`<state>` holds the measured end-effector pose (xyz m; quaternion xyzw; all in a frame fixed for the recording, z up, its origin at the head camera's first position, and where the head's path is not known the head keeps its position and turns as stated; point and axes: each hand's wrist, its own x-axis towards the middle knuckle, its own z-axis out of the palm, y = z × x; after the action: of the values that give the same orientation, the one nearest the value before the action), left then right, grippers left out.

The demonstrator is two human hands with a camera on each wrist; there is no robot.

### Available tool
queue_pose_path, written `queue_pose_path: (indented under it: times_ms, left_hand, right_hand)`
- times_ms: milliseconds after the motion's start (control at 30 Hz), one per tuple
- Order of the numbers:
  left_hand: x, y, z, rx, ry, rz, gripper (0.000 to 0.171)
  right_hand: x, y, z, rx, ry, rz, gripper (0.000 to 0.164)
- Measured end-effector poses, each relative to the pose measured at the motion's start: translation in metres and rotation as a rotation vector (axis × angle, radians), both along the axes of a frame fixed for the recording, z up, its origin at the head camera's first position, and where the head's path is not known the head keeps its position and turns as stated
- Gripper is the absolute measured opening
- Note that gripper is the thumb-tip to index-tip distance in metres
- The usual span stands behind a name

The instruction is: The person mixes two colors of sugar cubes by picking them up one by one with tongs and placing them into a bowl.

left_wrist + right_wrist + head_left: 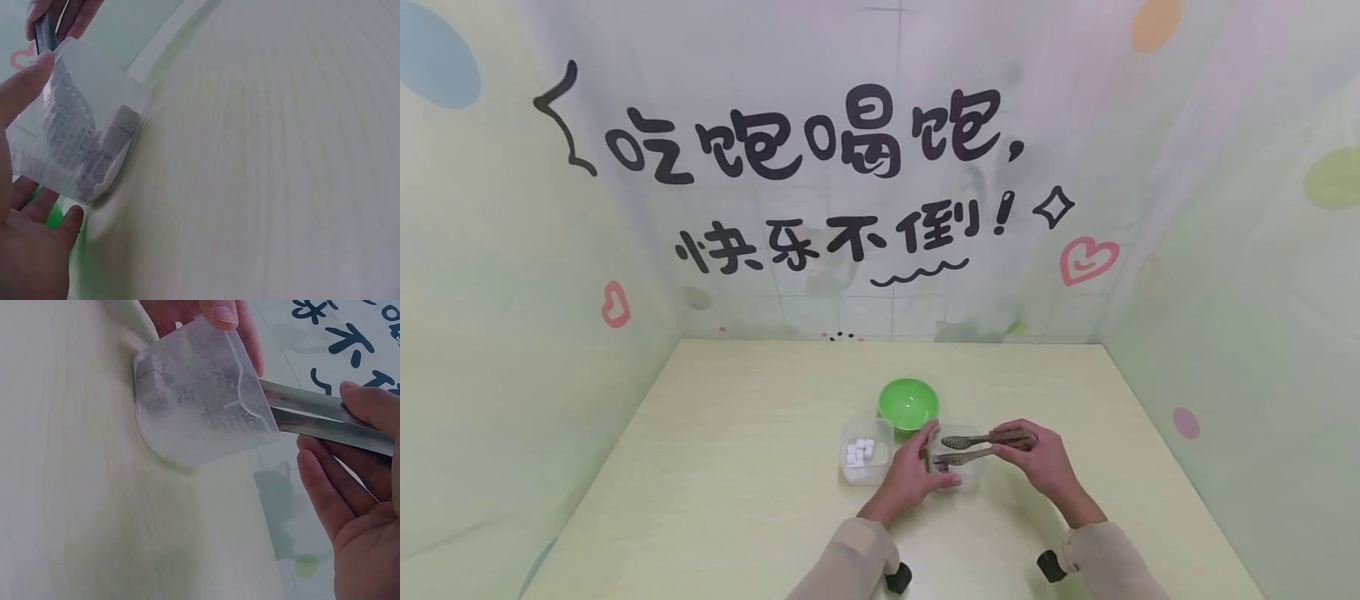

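Observation:
My left hand point(910, 471) grips the left side of a translucent plastic container point(972, 467), thumb on the near side and fingers on the far side. Several dark brownish block-like pieces point(122, 128) lie at the bottom of this container, blurred through its wall. Metal tongs point(973, 454) with perforated tips are in my right hand point(1048, 462). Their arms stand apart, and the tips reach down inside the container. From the right wrist view, thumb and fingers hold the tongs' handles point(337, 419).
A second translucent container point(880, 475) with several white cubes point(859, 452) stands left of my left hand. Behind both containers is a green bowl point(910, 404). The light wooden table point(737, 467) meets printed fabric walls point(850, 50) at the back and sides.

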<state>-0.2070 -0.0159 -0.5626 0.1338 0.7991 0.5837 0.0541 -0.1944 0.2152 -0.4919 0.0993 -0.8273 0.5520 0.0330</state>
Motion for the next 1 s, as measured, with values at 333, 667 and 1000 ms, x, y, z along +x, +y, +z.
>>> queue_pose_path:
  times_ms: [333,667,1000]
  left_hand:
    - [0.0002,-0.0007,0.0003,-0.008,-0.002,-0.006,0.099]
    - [-0.0004,-0.0019,-0.0004,-0.009,-0.006,-0.01,0.099]
    - [0.0022,-0.0016,0.0046,-0.015,0.003,-0.01,0.099]
  right_hand:
    - [-0.0072,0.0049,-0.0107,0.038,0.05,0.008,0.02]
    - [-0.0096,0.0028,-0.006,0.075,0.028,0.011,0.016]
    - [-0.0101,-0.004,-0.0111,0.096,0.031,-0.01,0.015]
